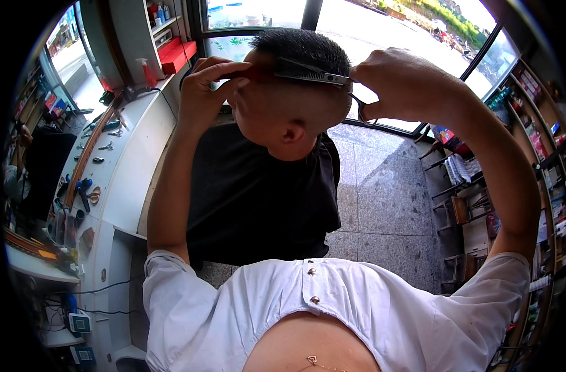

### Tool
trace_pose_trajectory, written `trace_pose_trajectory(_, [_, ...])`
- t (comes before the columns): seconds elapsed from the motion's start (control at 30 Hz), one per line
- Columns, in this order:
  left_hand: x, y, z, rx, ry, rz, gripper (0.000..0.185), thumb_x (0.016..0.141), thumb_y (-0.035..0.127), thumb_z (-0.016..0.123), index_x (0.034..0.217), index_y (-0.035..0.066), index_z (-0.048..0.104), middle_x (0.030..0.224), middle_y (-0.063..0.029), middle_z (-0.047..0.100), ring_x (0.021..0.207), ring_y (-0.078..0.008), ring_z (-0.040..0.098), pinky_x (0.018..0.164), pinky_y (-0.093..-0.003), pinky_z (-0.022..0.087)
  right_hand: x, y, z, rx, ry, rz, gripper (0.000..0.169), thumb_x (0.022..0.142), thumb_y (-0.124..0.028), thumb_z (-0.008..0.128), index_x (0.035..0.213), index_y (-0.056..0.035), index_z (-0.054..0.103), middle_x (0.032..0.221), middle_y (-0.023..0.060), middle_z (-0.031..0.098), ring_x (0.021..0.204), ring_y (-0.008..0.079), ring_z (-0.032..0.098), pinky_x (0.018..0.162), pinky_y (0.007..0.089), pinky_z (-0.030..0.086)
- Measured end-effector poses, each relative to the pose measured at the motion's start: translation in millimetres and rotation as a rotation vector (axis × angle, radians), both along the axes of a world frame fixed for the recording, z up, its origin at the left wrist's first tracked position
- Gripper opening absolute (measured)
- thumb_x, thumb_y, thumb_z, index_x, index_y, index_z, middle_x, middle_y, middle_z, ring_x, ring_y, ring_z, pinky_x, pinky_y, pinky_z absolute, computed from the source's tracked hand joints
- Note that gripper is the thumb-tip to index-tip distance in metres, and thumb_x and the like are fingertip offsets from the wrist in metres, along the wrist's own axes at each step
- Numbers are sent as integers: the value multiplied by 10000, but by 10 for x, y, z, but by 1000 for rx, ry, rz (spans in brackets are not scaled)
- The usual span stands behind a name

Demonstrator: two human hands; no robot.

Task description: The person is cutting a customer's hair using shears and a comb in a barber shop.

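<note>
A person with short dark hair (306, 46), clipped close at the side, sits before me under a black barber's cape (259, 200). My left hand (213, 83) pinches the end of a red comb (259, 72), which lies flat along the side of the head. My right hand (390, 83) holds a pair of haircutting scissors (327, 76) by the handles. Their blades point left over the comb, at the edge of the longer hair, and look slightly apart. One blade appears toothed. The person's ear is below the comb.
On the left, a white counter (124, 158) below a mirror holds scissors, clippers, a blue and black hair dryer (83, 190) and a clear plastic container (62, 228). A red spray bottle (146, 73) stands at its far end. Wooden chairs (464, 209) and crowded shelves line the right side.
</note>
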State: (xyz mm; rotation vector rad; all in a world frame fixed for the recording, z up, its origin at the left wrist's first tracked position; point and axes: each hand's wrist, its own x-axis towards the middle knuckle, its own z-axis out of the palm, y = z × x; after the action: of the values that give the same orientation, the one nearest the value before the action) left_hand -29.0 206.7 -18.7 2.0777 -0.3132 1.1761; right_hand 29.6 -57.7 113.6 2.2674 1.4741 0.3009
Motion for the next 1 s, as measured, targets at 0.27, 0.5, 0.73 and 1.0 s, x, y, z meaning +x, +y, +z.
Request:
trace_pose_trajectory(0.27, [-141,115,-7,-76,235,-200,287,726,-13,678,1006,52,678,918,-23,627,854,-125,569,758,-245,439,-10,-41,53,22,67,-106,277,736,-182,729,880,7,588,696,132,610,663,224,624,550,366,462])
trace_pose_trajectory(0.5, [-31,54,108,-25,125,-42,248,724,80,711,969,112,701,869,3,628,804,-104,550,670,-234,433,-79,-25,87,-22,133,-136,401,682,-291,773,858,24,599,681,128,599,616,229,612,536,357,465])
trace_pose_trajectory(0.73, [65,76,126,-12,101,-35,270,747,45,686,1014,85,683,905,-5,634,841,-103,562,711,-227,422,48,-30,42,32,57,-124,233,747,-161,714,864,14,614,723,147,624,662,245,648,561,346,496])
trace_pose_trajectory(1.0, [62,59,155,-3,104,-18,277,744,26,682,1016,78,681,907,-5,628,840,-102,557,716,-226,415,151,-20,-8,10,68,-76,315,716,-240,743,864,8,615,683,132,626,626,241,644,546,348,485])
